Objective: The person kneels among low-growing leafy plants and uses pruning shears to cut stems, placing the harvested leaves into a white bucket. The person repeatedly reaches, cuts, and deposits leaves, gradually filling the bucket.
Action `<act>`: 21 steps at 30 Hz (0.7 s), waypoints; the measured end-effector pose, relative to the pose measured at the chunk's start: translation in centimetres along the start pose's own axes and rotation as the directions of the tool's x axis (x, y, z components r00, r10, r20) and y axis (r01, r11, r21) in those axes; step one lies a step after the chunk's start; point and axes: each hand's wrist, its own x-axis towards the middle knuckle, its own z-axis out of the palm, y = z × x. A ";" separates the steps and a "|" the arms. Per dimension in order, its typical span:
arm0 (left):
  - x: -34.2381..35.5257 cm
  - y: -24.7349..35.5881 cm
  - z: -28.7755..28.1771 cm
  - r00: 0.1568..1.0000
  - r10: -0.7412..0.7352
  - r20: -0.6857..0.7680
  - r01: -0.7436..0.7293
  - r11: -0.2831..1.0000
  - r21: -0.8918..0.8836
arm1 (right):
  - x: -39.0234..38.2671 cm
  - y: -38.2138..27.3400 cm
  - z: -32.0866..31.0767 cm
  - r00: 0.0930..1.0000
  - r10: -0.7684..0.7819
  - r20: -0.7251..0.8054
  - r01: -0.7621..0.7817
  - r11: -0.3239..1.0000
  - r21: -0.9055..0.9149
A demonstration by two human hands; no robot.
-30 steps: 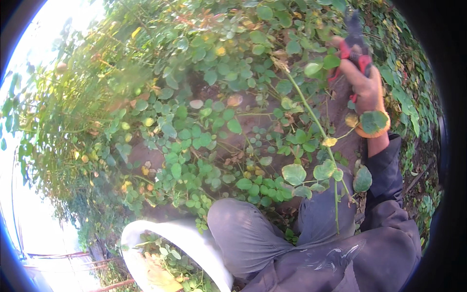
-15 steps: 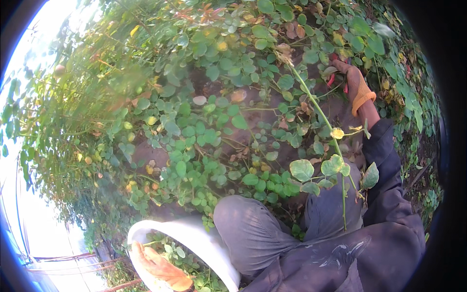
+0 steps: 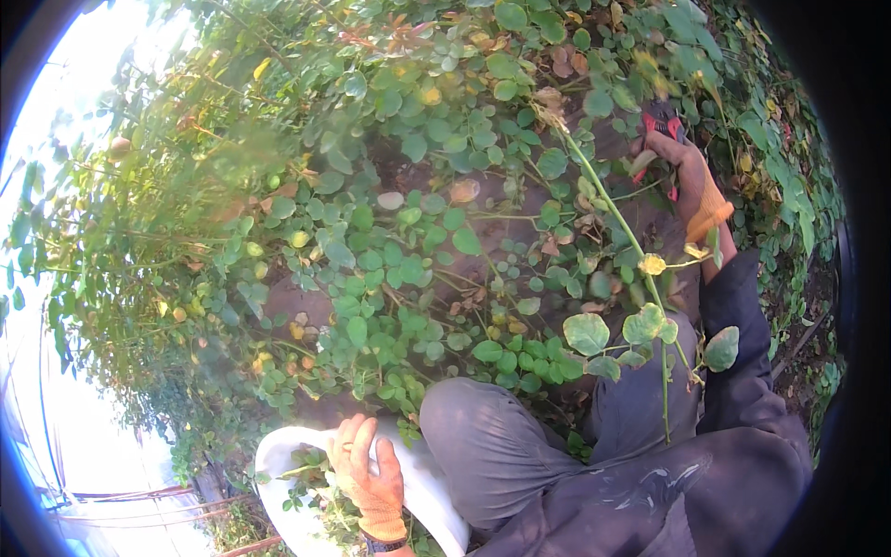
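At the upper right my right hand (image 3: pixel 689 181), in an orange-cuffed glove, is closed around red-handled pruning shears (image 3: pixel 663 124) whose dark blades point into the foliage; leaves hide part of them. My left hand (image 3: pixel 374 483), in a similar glove, is over the rim of a white bucket (image 3: pixel 434 478) at the lower left. Its fingers are apart and I see nothing in them. Leafy cuttings (image 3: pixel 311 472) lie inside the bucket. A long green stem (image 3: pixel 617 218) with yellowing leaves slants down in front of my right leg.
Dense leafy bushes (image 3: pixel 371 269) spread ahead and to both sides, with brown soil showing through. My bent knee (image 3: pixel 478 427) is beside the bucket. Thin reddish poles (image 3: pixel 139 498) cross the bright lower-left edge.
My left hand has come up and right from inside the bucket to its rim. My right hand has shifted slightly right and down, and the shears show more clearly.
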 end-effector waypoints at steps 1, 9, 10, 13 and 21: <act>0.0 -0.1 0.1 1.000 0.019 -0.003 -0.019 1.000 -0.003 | -0.7 -0.7 0.0 0.997 -0.072 0.041 0.073 0.997 -0.010; -0.1 -0.1 0.6 1.000 0.015 -0.024 -0.016 0.999 -0.035 | 0.8 -3.8 0.3 0.933 0.272 0.236 -0.308 0.943 0.131; -0.1 -0.1 0.6 1.000 0.010 -0.025 -0.011 0.999 -0.041 | 1.3 -3.5 0.8 0.892 0.380 0.242 -0.431 0.878 0.209; -0.1 -0.2 0.6 0.998 0.032 -0.048 -0.035 0.998 -0.058 | 3.5 -1.6 2.3 0.832 0.477 0.284 -0.530 0.834 0.151; -0.3 -0.5 0.8 0.996 0.043 -0.081 -0.050 0.995 -0.081 | 6.3 2.2 2.7 0.809 0.547 0.218 -0.553 0.832 -0.036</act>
